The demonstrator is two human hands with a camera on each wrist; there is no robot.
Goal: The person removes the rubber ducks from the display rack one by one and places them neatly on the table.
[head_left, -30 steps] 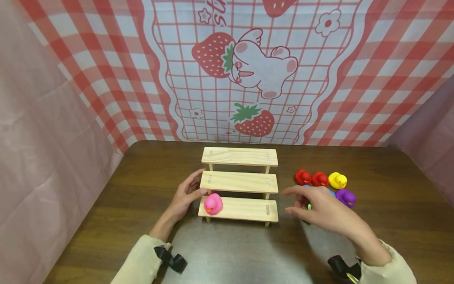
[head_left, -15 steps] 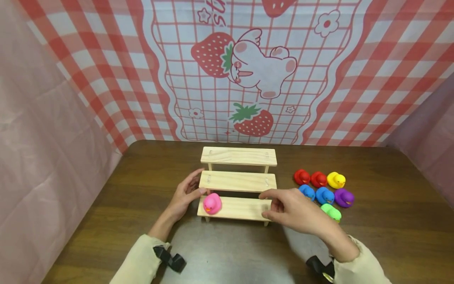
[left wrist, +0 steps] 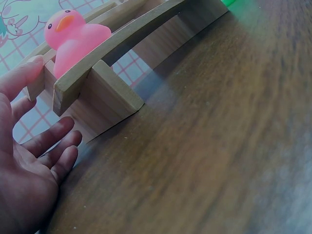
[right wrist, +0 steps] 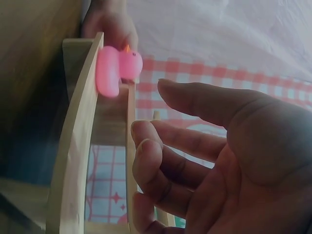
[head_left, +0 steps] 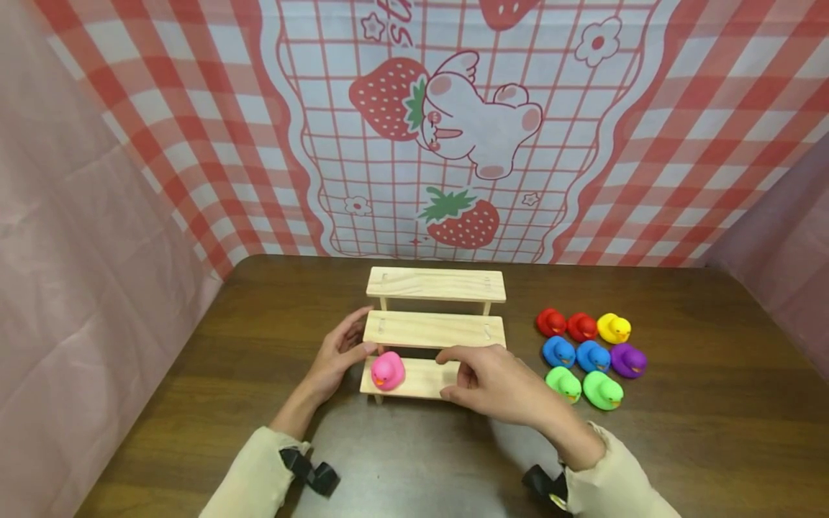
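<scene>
A three-step wooden display stand (head_left: 435, 329) stands on the table. My left hand (head_left: 334, 358) grips the left end of its middle step, thumb at the front edge and fingers towards the back; in the left wrist view the lower fingers (left wrist: 61, 158) hang loose beside the stand's leg. A pink rubber duck (head_left: 388, 371) sits at the left end of the bottom step, close to the left thumb. Over the right part of that step is my right hand (head_left: 495, 381), thumb and fingers apart. In the right wrist view nothing lies between the thumb and the loosely bent fingers (right wrist: 163, 170).
Right of the stand, rubber ducks are grouped in rows on the dark wooden table (head_left: 699, 432): two red ones (head_left: 551, 323), a yellow one (head_left: 614, 329), two blue ones (head_left: 593, 357), a purple one (head_left: 628, 360) and two green ones (head_left: 603, 391). A checked strawberry cloth (head_left: 453, 115) hangs behind.
My right hand has moved left from beside the ducks to over the bottom step, uncovering the blue and green ducks. My left hand and the pink duck have stayed put.
</scene>
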